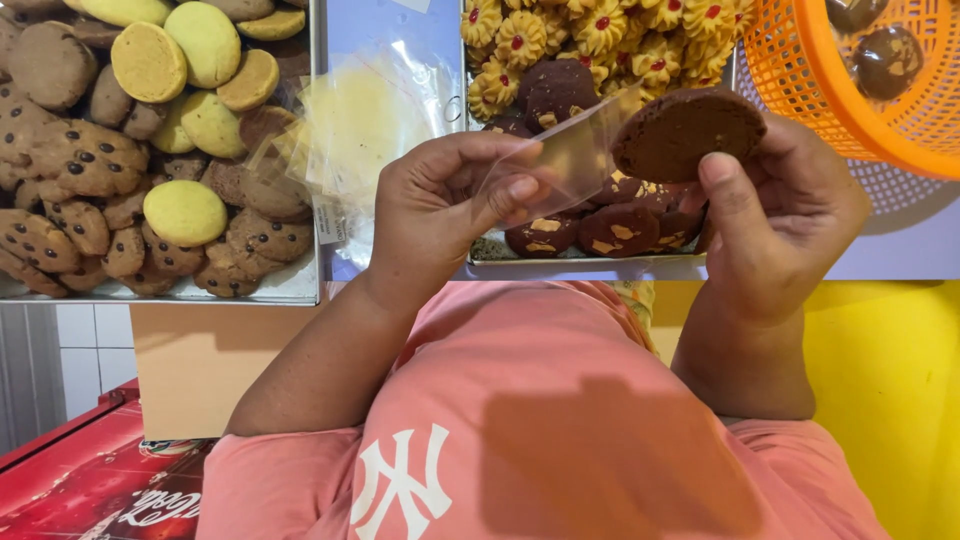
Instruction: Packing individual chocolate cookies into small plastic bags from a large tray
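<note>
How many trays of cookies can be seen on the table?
2. One tray is at the left with brown and yellow cookies; another tray is behind the hands. More may be out of view.

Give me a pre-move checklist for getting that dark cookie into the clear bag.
1. Left hand pinches the clear bag: ok.
2. Right hand holds the dark cookie: ok.
3. Cookie edge meets the bag's mouth: ok.
4. Bag mouth spread wide enough for the cookie: cannot tell.
5. Cookie whole, no cracks on the visible face: ok.
6. Spare bags within reach between the trays: ok.
</note>
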